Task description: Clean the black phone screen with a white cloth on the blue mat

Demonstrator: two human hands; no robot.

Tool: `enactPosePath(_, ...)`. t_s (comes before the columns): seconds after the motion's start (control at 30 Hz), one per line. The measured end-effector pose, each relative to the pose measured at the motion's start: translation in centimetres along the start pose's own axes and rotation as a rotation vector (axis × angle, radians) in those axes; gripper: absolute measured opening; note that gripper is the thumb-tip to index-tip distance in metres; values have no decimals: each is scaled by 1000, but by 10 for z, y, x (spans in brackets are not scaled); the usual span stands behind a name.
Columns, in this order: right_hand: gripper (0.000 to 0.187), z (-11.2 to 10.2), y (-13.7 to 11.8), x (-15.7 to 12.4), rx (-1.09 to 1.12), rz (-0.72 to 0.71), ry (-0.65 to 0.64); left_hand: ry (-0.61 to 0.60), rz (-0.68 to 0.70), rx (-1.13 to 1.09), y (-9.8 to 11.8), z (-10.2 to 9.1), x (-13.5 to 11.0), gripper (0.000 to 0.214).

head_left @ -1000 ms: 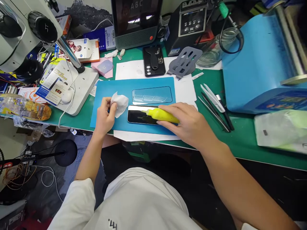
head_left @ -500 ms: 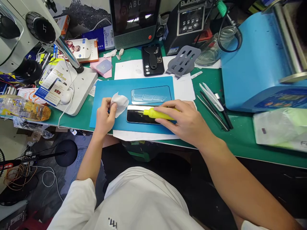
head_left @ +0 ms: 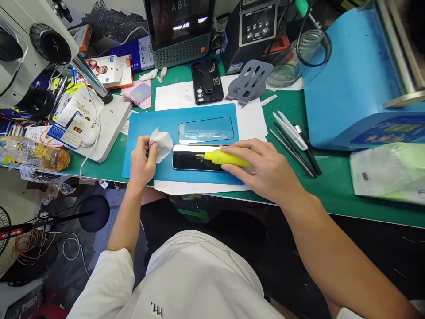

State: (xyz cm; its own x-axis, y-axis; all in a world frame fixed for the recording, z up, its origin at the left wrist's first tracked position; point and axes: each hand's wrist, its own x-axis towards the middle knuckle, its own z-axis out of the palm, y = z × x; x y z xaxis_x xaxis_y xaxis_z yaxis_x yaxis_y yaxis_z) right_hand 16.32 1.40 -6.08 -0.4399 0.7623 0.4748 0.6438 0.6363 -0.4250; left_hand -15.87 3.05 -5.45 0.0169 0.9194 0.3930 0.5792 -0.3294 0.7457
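My right hand (head_left: 265, 168) grips a yellow squeeze bottle (head_left: 229, 158) with a thin nozzle tip pointing left. That tip is over a phone (head_left: 186, 160) with a dark screen, lying flat on a blue mat (head_left: 146, 128); whether it touches the glass I cannot tell. Left of the phone, my left hand (head_left: 143, 161) pinches a white wipe (head_left: 162, 145) between thumb and fingers. A clear screen protector with a black border (head_left: 206, 130) lies just behind the phone on the mat.
White paper (head_left: 250, 119) extends from under the mat. Behind it are a black phone case (head_left: 207, 84) and a grey stand (head_left: 250, 82). Tweezers and pens (head_left: 295, 141) lie to the right, beside a blue machine (head_left: 341, 88). A microscope base (head_left: 113, 128) stands at left.
The yellow bottle and my right hand have shifted slightly right along the phone. My left hand keeps the wipe in about the same place. The whole view has moved a little.
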Motion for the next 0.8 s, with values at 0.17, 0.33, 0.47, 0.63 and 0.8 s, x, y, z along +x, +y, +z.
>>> enactPosePath(0.17, 37, -4, 3, -6, -20, -6, 22, -1, -12, 4, -2, -1, 0, 17)
enactPosePath(0.33, 41, -11, 8, -15, -18, 30, 53, 3, -15, -3, -2, -2, 0, 18)
enactPosePath(0.47, 43, -14, 12, -21, -20, 30, 46, 23, -7, -5, -2, -1, 0, 24)
enactPosePath(0.63, 44, -18, 16, -26, -26, 55, 77, 24, -14, -16, -2, 0, 1, 30)
enactPosePath(0.8, 40, -26, 15, -28, -41, 123, 77, 24, -27, -17, -1, -1, 1, 30)
